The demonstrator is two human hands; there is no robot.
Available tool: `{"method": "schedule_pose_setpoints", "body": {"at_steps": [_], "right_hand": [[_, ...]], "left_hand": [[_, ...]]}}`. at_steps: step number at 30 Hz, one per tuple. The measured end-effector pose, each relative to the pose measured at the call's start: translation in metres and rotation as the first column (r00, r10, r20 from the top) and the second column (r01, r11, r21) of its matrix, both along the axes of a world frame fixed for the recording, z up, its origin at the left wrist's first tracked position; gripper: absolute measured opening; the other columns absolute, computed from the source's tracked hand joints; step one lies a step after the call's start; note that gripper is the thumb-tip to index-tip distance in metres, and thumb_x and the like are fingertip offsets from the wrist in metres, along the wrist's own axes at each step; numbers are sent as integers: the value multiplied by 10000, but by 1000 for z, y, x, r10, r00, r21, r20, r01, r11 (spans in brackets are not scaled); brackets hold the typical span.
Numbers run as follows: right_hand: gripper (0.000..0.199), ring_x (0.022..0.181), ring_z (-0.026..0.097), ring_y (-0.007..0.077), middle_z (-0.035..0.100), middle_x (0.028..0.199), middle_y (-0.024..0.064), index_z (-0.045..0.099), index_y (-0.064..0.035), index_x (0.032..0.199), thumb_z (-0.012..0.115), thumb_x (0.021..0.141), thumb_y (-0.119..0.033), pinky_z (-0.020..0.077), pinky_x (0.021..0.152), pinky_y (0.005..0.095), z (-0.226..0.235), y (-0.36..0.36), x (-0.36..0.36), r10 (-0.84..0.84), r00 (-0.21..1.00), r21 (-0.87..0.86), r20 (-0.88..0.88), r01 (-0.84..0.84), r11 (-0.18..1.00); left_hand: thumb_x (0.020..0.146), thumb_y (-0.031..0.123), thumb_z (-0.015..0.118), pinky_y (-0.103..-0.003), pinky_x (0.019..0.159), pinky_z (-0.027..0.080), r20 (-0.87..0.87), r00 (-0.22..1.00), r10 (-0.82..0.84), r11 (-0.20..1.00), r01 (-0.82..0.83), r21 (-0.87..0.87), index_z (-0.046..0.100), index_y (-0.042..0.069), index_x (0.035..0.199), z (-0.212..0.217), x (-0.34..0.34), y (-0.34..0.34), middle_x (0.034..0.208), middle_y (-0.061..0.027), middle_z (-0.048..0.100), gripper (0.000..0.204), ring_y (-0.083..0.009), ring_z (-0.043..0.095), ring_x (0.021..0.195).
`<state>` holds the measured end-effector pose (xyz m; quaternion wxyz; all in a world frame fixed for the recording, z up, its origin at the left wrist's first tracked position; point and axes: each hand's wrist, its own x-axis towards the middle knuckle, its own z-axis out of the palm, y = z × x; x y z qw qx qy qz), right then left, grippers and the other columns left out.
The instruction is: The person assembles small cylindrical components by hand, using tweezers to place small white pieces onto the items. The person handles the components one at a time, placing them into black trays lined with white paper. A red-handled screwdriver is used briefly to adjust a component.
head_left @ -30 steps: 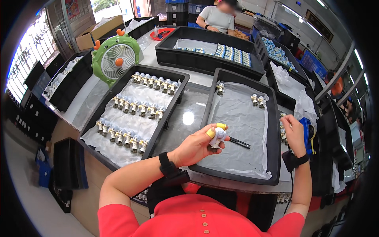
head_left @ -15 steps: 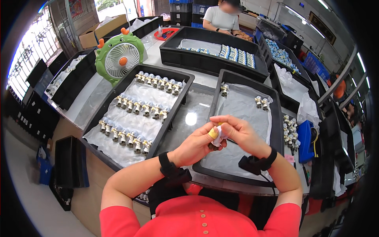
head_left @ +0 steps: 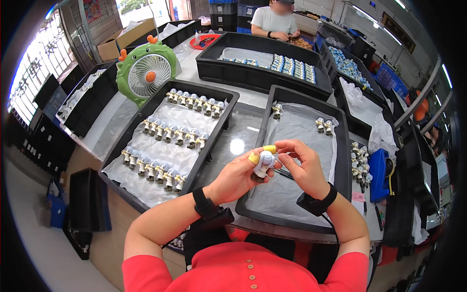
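Note:
My left hand (head_left: 237, 176) grips a small white figurine (head_left: 265, 161) between fingertips capped with yellow finger cots. My right hand (head_left: 302, 165) meets it from the right, its fingers pinching the same figurine at the top. Both hands hover over the near end of a black tray (head_left: 262, 135) lined with grey plastic sheet. A thin dark tool (head_left: 283, 173) lies on that liner just under my right hand. Three finished figurines stand at the tray's far end, one (head_left: 277, 111) at the left, two (head_left: 324, 125) at the right.
A black tray (head_left: 221, 119) at left holds several rows of figurines. A green desk fan (head_left: 145, 73) stands behind it. More black trays (head_left: 253, 73) with blue-white parts lie further back, where another person (head_left: 277, 22) works. A blue box (head_left: 378, 175) and loose figurines sit at right.
My right hand came in from the right edge of the tray to join my left hand on the figurine. The hands have stayed together since half a second ago.

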<state>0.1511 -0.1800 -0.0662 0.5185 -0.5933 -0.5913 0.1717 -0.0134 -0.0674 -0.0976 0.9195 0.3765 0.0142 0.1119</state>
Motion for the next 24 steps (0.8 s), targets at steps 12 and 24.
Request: {"method": "schedule_pose_setpoints", "body": {"at_steps": [12, 24], "right_hand": [[278, 945, 609, 218, 616, 1063, 101, 617, -45, 1083, 666, 810, -60, 495, 763, 305, 3, -3, 0, 21, 995, 84, 95, -29, 996], [378, 816, 622, 192, 608, 912, 90, 575, -58, 1080, 749, 748, -107, 509, 714, 308, 0, -4, -15, -61, 985, 3, 162, 61, 998]], "left_hand": [[985, 328, 440, -328, 895, 424, 8, 999, 36, 998, -37, 51, 376, 52, 1362, -4, 1, -3, 1136, -44, 532, 472, -161, 522, 1007], [953, 205, 540, -318, 924, 437, -36, 978, 205, 953, -190, 237, 307, 96, 1415, -7, 3, -14, 1243, -32, 463, 529, -135, 494, 1096]]}}
